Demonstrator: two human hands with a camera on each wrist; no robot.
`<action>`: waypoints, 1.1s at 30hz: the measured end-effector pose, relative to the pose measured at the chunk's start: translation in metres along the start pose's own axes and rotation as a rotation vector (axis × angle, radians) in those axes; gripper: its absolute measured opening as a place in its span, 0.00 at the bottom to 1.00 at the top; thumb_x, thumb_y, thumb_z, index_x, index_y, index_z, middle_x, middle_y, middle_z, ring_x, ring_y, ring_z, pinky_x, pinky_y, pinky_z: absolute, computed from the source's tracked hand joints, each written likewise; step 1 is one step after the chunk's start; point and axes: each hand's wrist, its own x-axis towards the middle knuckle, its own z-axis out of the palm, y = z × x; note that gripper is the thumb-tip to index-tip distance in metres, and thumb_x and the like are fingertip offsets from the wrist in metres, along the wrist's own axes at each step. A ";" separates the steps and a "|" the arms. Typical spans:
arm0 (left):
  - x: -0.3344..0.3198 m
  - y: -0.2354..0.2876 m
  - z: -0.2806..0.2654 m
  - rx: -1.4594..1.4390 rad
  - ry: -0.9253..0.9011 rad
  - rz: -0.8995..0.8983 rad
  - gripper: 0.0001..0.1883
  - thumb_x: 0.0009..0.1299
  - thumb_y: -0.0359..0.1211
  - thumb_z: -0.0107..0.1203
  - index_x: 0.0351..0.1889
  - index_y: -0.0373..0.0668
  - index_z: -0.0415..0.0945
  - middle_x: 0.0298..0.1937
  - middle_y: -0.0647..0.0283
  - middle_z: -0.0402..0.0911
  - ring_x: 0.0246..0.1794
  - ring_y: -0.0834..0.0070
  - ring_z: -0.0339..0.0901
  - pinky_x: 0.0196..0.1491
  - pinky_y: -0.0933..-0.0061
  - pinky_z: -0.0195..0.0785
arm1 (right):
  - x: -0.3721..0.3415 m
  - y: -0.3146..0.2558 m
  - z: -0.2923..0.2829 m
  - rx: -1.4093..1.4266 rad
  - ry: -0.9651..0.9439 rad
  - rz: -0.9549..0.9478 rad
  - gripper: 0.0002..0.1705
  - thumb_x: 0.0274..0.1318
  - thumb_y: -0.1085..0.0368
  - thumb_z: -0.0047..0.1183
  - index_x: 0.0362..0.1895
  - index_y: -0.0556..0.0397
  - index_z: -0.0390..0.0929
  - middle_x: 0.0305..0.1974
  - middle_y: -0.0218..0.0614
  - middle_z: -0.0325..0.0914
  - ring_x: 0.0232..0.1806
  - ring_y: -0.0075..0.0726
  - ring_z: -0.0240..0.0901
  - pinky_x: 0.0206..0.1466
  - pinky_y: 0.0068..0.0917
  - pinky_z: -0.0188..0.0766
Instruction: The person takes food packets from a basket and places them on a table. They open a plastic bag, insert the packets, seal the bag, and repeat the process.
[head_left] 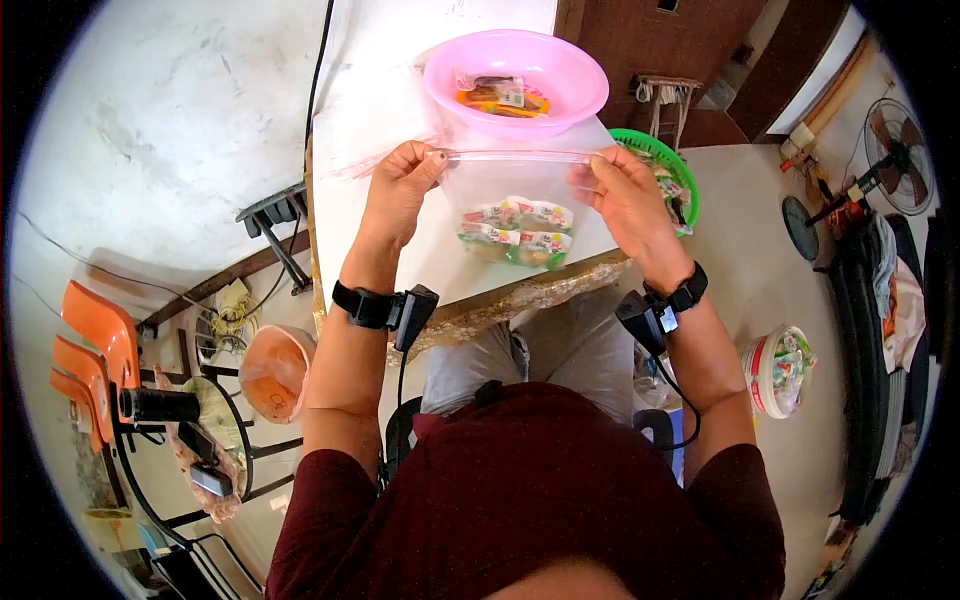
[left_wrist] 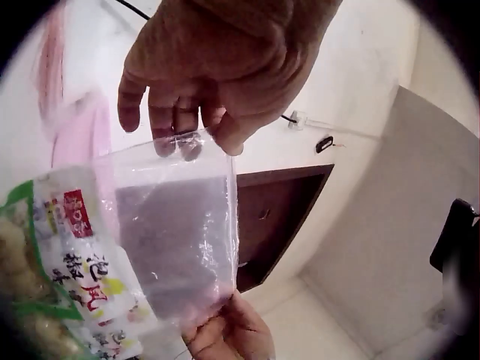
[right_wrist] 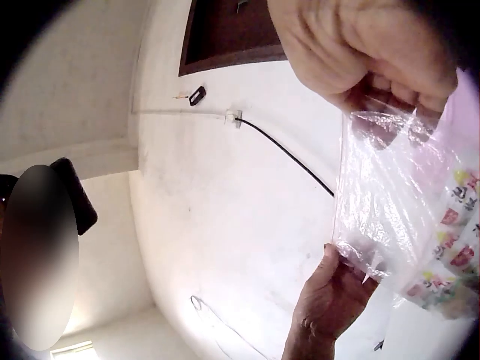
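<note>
A clear zip bag (head_left: 510, 180) hangs by its top edge between both hands, over the front of the white table. Several small printed food packets (head_left: 515, 235) lie in its lower part; in the left wrist view the packets (left_wrist: 75, 255) show red and green print. The left hand (head_left: 402, 190) pinches the bag's top left corner between thumb and fingers. At the top right corner, the right hand (head_left: 635, 205) pinches the same edge. The top edge is stretched nearly straight, and whether its zip is closed I cannot tell.
Behind the bag, a pink basin (head_left: 590, 95) holds some packets and yellow-orange pieces. A green basket (head_left: 690, 185) with packets stands beyond the table's right side. More clear bags (head_left: 375, 160) lie on the table (head_left: 350, 240) at left. A white bucket (head_left: 762, 375) is on the floor at right.
</note>
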 end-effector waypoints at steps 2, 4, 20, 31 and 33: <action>0.000 -0.003 0.004 -0.079 0.026 0.024 0.03 0.70 0.28 0.54 0.33 0.42 0.75 0.33 0.67 0.80 0.34 0.78 0.77 0.44 0.74 0.73 | 0.000 0.001 -0.002 -0.013 -0.002 -0.014 0.08 0.66 0.62 0.47 0.38 0.52 0.74 0.40 0.34 0.78 0.42 0.28 0.75 0.46 0.28 0.71; -0.005 0.005 0.015 -0.158 0.058 0.044 0.03 0.69 0.28 0.54 0.32 0.41 0.75 0.33 0.64 0.81 0.33 0.75 0.80 0.43 0.72 0.76 | 0.000 0.002 -0.006 -0.038 -0.007 -0.034 0.07 0.66 0.62 0.48 0.38 0.51 0.74 0.40 0.33 0.79 0.42 0.27 0.75 0.46 0.28 0.71; -0.015 0.021 0.061 0.031 0.114 0.137 0.03 0.68 0.25 0.56 0.32 0.38 0.75 0.30 0.59 0.82 0.29 0.74 0.80 0.37 0.73 0.77 | 0.001 -0.036 0.042 -1.175 0.073 -1.010 0.14 0.49 0.61 0.59 0.38 0.56 0.77 0.36 0.42 0.77 0.37 0.48 0.74 0.43 0.38 0.70; -0.023 0.036 0.072 0.236 0.005 0.227 0.04 0.69 0.26 0.53 0.33 0.37 0.76 0.32 0.59 0.82 0.34 0.76 0.79 0.43 0.73 0.73 | -0.007 -0.045 -0.003 -1.271 -0.299 -0.658 0.11 0.55 0.59 0.54 0.29 0.55 0.77 0.27 0.44 0.74 0.31 0.51 0.71 0.33 0.40 0.66; -0.024 0.040 0.089 0.272 -0.012 0.252 0.05 0.71 0.27 0.51 0.39 0.35 0.76 0.35 0.59 0.82 0.36 0.75 0.79 0.46 0.71 0.73 | -0.020 -0.064 -0.015 -1.288 -0.328 -0.645 0.11 0.57 0.60 0.53 0.33 0.56 0.78 0.26 0.43 0.75 0.27 0.42 0.72 0.32 0.33 0.67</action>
